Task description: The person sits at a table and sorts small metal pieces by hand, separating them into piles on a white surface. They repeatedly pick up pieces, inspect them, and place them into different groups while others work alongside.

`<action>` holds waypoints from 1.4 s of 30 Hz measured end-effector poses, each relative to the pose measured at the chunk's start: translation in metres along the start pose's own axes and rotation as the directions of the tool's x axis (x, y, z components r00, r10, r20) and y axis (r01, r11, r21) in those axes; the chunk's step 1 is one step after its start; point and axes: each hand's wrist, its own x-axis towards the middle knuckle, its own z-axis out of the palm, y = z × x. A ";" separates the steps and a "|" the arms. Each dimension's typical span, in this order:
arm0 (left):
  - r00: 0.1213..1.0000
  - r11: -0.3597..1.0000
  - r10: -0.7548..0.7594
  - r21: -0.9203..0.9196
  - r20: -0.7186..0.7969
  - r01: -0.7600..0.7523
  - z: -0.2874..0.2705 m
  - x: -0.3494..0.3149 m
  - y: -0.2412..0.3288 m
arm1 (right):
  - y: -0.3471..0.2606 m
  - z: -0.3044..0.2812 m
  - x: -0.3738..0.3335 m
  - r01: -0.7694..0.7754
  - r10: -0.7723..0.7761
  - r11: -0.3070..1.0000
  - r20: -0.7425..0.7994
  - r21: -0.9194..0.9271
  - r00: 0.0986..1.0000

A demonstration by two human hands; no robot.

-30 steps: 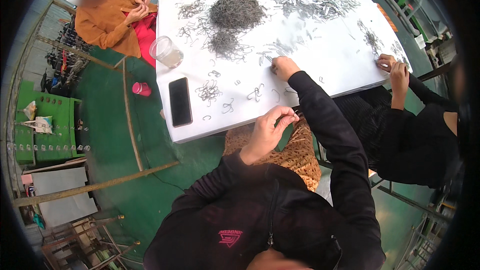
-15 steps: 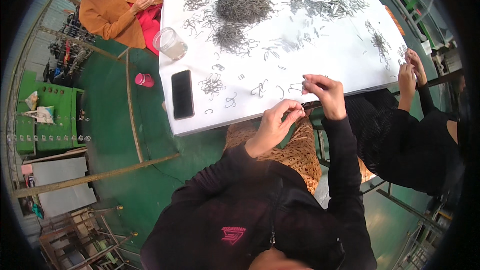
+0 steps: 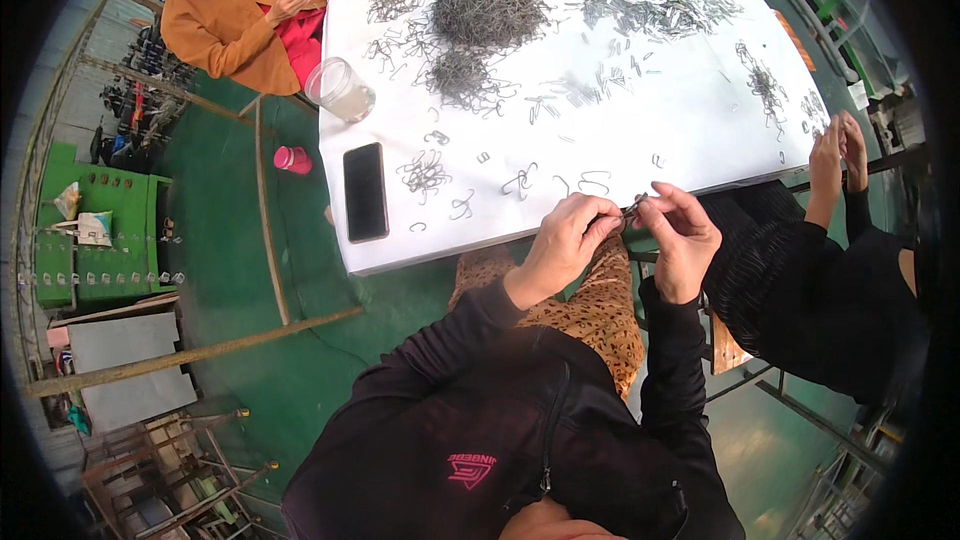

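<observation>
Pinching one small wire clip (image 3: 632, 208) between left hand (image 3: 566, 240) and right hand (image 3: 684, 236), both closed on it at near table edge (image 3: 450, 245). Leaving large far heap of clips (image 3: 488, 6) unworked, few loose clips (image 3: 424, 172) lying near.

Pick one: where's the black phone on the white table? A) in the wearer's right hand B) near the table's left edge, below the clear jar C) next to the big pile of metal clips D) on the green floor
B: the black phone lies flat on the white table near its left edge, below the clear jar, apart from both hands.
</observation>
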 end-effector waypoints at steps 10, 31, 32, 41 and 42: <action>0.954 0.825 -0.104 0.511 -0.283 0.241 -0.101 0.065 -0.125 | 0.004 -0.008 -0.021 -0.054 0.059 0.989 -0.039 0.135 0.997; 0.966 0.565 -0.252 0.802 -0.055 0.193 -0.139 0.100 -0.153 | -0.009 -0.024 -0.039 -0.028 0.030 0.998 -0.039 0.050 0.999; 0.989 0.696 -0.143 0.706 -0.044 0.132 -0.135 0.101 -0.144 | -0.008 -0.025 -0.040 -0.016 0.018 0.999 -0.038 0.051 0.999; 0.890 0.854 -0.288 -0.326 0.353 0.406 -0.027 0.009 0.019 | 0.014 -0.020 -0.051 -0.088 0.095 0.991 -0.061 0.100 0.994; 0.891 0.841 -0.292 -0.350 0.347 0.412 -0.018 0.002 0.025 | 0.016 -0.021 -0.052 -0.065 0.070 0.995 -0.072 0.075 0.995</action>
